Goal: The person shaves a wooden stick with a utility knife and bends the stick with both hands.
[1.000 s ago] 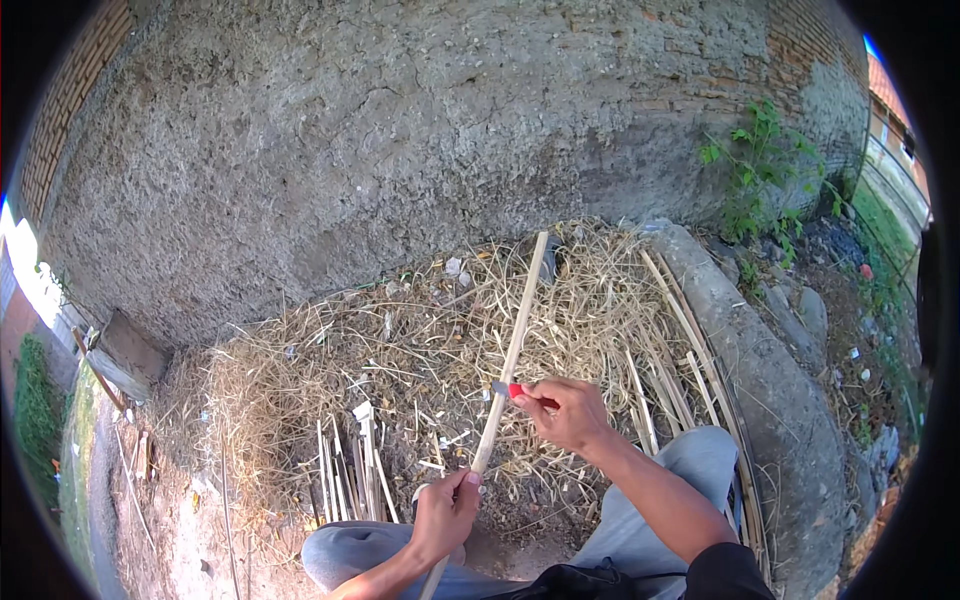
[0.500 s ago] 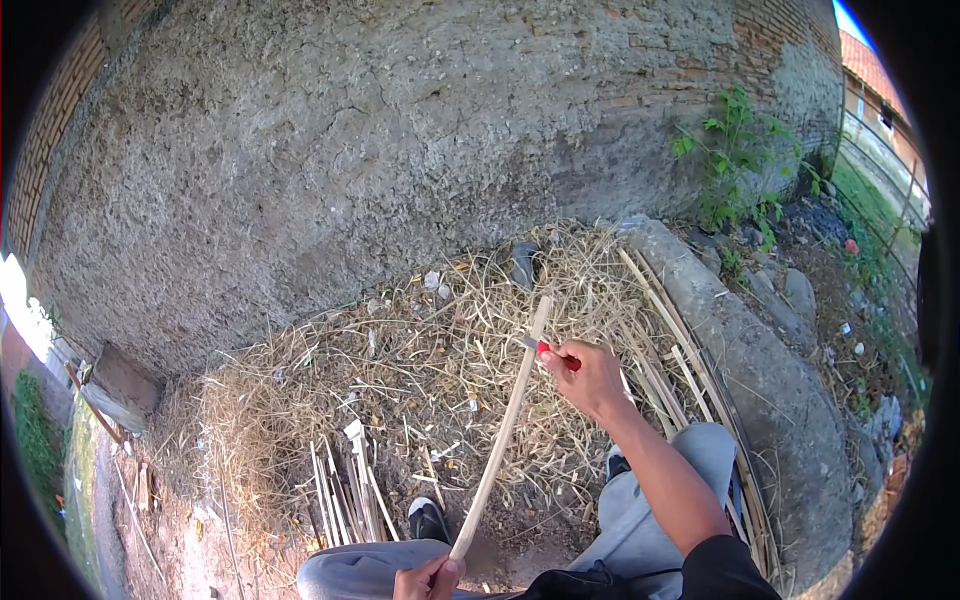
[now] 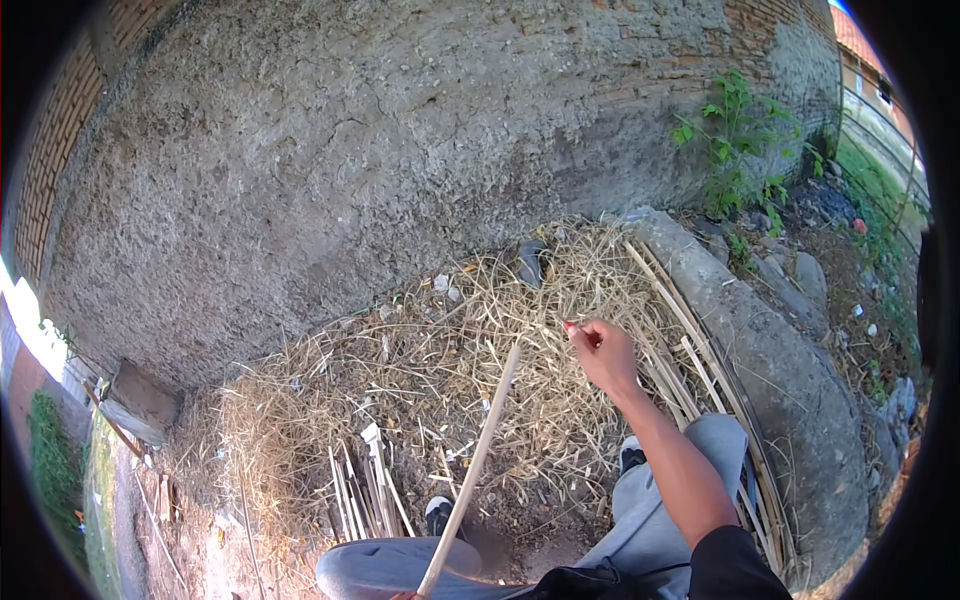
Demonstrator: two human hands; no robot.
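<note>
A long pale bamboo strip (image 3: 472, 468) slants up from the lower edge, its far end over the shavings. Only a sliver of my left hand (image 3: 407, 596) shows, closed around the strip's near end. Beyond and to the right of the strip's tip, my right hand (image 3: 606, 357) is closed on a red-handled knife (image 3: 571, 327). A bit of the red handle shows past the fingers; the blade can hardly be made out. The knife is apart from the strip.
Curly shavings (image 3: 290, 430) cover the ground before a rough wall (image 3: 380, 170). A bundle of thin strips (image 3: 362, 490) lies left of my foot. Longer strips (image 3: 690, 325) rest along a concrete ledge (image 3: 790, 400) on the right. A leafy plant (image 3: 735, 140) grows by the wall.
The knife has come off the strip, and my right hand has moved slightly up and right. The strip has dropped lower and left, with my left hand sinking mostly out of view.
</note>
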